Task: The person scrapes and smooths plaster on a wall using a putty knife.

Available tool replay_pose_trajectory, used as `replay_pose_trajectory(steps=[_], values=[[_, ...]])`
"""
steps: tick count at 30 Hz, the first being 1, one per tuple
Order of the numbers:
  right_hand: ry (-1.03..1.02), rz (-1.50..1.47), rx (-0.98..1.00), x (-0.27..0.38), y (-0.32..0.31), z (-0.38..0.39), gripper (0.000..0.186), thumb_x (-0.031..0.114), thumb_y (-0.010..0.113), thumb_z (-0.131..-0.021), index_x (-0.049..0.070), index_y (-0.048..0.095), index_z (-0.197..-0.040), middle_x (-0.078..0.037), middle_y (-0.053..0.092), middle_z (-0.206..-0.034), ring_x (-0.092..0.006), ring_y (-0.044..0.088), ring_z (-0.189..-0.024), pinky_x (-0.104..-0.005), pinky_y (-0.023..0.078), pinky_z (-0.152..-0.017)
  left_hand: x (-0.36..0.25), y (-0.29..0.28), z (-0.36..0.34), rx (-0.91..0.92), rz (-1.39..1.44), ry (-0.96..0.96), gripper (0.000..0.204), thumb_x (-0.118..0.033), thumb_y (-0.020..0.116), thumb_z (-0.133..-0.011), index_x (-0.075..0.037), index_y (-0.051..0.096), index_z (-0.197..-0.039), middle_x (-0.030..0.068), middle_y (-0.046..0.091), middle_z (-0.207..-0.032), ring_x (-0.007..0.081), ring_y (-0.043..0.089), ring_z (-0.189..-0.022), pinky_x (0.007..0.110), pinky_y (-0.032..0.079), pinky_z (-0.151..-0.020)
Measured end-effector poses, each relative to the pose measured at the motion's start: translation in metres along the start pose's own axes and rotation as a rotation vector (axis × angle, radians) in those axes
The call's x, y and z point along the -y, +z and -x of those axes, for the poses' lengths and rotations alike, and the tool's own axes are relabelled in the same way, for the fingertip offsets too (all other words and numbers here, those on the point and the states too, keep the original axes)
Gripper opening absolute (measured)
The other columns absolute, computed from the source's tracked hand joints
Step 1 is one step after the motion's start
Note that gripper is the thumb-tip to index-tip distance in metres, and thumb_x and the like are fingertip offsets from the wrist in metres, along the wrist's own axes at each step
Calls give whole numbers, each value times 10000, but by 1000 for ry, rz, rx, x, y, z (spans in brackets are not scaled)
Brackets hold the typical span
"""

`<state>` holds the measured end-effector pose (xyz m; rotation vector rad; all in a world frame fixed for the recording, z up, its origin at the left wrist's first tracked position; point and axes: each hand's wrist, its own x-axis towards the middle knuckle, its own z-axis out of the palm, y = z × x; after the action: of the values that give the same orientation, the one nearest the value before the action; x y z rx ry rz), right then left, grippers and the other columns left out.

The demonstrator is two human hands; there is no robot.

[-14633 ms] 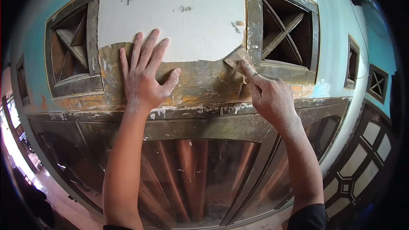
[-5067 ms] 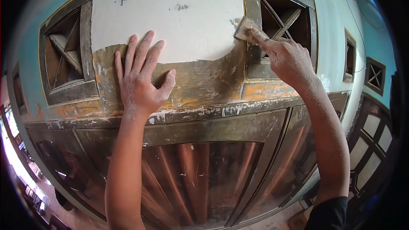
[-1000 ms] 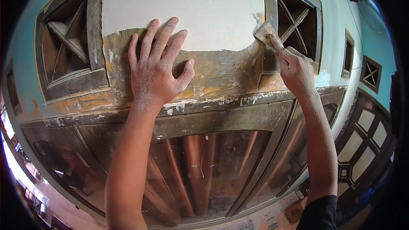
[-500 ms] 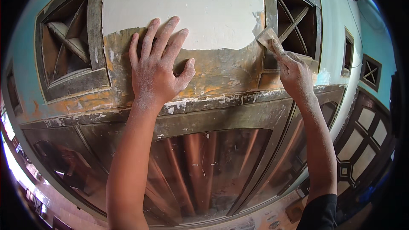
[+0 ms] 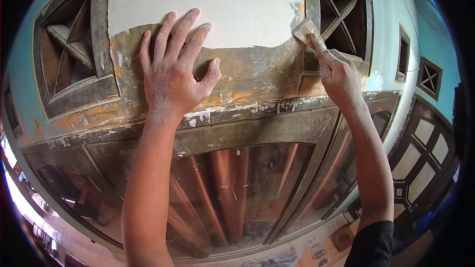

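Scraper [image 5: 303, 30], flat-bladed, dust-coated, is sitting at lower right edge of white-painted wall panel [image 5: 247, 12], right hand [image 5: 342, 76] gripping it. Left hand [image 5: 174, 80] is lying fingers-wide across panel's lower left edge, palm over scuffed brown-orange strip [image 5: 262, 69] below.

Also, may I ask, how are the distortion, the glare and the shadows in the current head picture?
Head view: edges of the glazed wooden frame bow, and the corners go black; the bright strip at lower left is blown out to white; soft shadow darkens the brown wall band below the scraper; left hand and right hand look fairly sharp, without obvious motion blur.
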<state>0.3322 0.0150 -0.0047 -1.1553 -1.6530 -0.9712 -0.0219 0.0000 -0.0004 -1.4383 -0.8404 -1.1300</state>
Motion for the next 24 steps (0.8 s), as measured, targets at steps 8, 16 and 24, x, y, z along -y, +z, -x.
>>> replay_pose_trajectory(steps=[8, 16, 24], values=[[-1, 14, 17, 3, -1, -4, 395, 177, 582, -1031, 228, 648, -1417, -119, 710, -995, -373, 731, -876, -513, 582, -740, 1, 1, 1, 0, 5, 2, 573, -354, 706, -903, -261, 618, -1461, -30, 468, -1648, 279, 370, -1556, 588, 229, -1263], [18, 2, 9, 4, 1, -3, 299, 204, 574, -1048, 182, 720, -1308, -114, 702, -994, -366, 728, -896, -507, 572, -758, 1, 4, 1, -35, 10, 14, 534, -394, 712, -886, -237, 658, -1393, -20, 482, -1623, 275, 382, -1540, 599, 234, -1263], [25, -10, -7, 9, -3, -7, 329, 200, 582, -1043, 215, 721, -1341, -115, 712, -998, -368, 721, -864, -505, 571, -755, 1, 4, 1, -32, 19, 8, 537, -399, 716, -885, -249, 656, -1397, -19, 476, -1626, 276, 378, -1542, 602, 230, -1263]])
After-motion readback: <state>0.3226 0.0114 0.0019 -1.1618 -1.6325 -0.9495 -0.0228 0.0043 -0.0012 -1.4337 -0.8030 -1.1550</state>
